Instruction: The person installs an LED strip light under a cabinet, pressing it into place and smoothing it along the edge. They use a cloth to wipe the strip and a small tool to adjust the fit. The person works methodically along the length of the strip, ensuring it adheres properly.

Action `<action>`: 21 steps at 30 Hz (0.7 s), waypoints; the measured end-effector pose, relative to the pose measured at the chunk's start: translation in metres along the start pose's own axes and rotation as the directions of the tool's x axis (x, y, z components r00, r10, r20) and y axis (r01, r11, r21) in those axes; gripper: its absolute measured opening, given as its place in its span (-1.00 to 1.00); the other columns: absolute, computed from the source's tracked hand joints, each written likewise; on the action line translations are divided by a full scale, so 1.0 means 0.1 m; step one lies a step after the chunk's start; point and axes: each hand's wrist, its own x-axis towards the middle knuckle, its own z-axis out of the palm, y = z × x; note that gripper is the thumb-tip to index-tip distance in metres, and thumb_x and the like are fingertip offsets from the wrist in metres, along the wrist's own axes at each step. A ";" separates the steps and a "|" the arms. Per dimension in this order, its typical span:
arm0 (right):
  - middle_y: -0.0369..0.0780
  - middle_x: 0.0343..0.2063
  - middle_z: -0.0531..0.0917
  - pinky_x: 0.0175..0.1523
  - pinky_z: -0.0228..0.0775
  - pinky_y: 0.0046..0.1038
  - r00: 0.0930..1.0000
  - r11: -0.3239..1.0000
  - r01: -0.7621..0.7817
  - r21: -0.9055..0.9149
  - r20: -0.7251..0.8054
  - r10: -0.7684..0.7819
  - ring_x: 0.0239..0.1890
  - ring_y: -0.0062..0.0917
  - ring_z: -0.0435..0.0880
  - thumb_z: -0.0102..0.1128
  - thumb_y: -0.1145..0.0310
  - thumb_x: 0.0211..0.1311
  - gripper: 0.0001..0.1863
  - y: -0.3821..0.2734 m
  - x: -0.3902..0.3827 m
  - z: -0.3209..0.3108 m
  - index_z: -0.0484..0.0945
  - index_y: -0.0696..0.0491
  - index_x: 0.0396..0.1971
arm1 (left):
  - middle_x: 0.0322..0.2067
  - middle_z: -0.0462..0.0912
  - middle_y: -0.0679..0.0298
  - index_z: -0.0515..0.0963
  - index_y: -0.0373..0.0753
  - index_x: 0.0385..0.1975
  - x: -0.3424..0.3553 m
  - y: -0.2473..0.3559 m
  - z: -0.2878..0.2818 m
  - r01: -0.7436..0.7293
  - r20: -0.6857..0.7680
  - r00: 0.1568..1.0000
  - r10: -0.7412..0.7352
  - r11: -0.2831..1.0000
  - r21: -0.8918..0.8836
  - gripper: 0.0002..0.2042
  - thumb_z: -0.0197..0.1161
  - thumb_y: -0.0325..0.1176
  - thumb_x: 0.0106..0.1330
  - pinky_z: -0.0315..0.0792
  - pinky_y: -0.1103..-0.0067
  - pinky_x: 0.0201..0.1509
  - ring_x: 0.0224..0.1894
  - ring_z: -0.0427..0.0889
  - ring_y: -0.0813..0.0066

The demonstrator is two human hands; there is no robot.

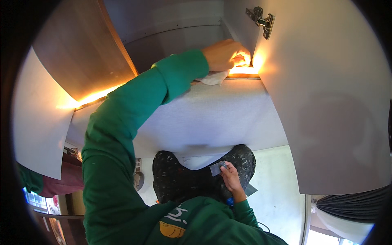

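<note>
My left arm, in a green sleeve, reaches up and across to the front edge of an open cabinet. There my left hand (pixel 226 56) is closed, its fingers curled close to the right end of a glowing light strip (pixel 244 71). What those fingers hold, if anything, is hidden by glare and the hand itself. A crumpled white cloth (pixel 215 78) lies over the edge beneath my wrist; I cannot tell whether the hand grips it. Low over my lap, my right hand (pixel 232 176) pinches a small grey sheet (pixel 216 168) between thumb and fingers.
A large white door panel (pixel 326 102) with a metal hinge (pixel 261 21) stands at the right. A brown wooden panel (pixel 83 45) leans across the cabinet opening at left, beside another white door (pixel 43 118). Below the edge runs a pale padded front (pixel 212 114).
</note>
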 end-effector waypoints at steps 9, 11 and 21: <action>-0.30 -0.03 0.72 0.16 0.50 -0.43 1.000 1.000 0.000 -0.004 -0.014 -0.001 0.03 -0.59 0.69 0.21 0.48 0.53 -0.75 -0.01 -0.01 0.00 0.54 0.07 0.13 | 0.01 0.76 0.00 0.68 -0.38 0.02 -0.75 -0.16 -0.26 0.101 -0.026 0.994 -0.102 0.995 -0.010 -0.74 0.10 -0.45 0.52 0.60 0.27 0.12 0.05 0.74 0.04; -0.30 -0.03 0.73 0.16 0.50 -0.43 1.000 1.000 0.001 -0.004 -0.002 -0.001 0.02 -0.59 0.68 0.21 0.48 0.53 -0.75 0.00 0.00 -0.01 0.54 0.07 0.14 | 0.02 0.76 0.01 0.68 -0.38 0.03 -0.83 -0.15 -0.29 0.139 -0.028 0.990 -0.139 0.990 -0.024 -0.74 0.10 -0.44 0.52 0.59 0.24 0.15 0.07 0.73 0.02; -0.28 -0.01 0.73 0.15 0.52 -0.41 1.000 1.000 -0.004 -0.020 -0.026 0.004 0.01 -0.58 0.69 0.22 0.48 0.53 -0.72 0.02 0.01 -0.01 0.53 0.09 0.16 | -0.06 0.78 -0.02 0.70 -0.34 0.01 -0.16 -0.03 0.14 0.080 -0.122 0.989 -0.078 0.997 0.008 -0.72 0.08 -0.44 0.46 0.57 0.23 0.11 0.00 0.73 -0.04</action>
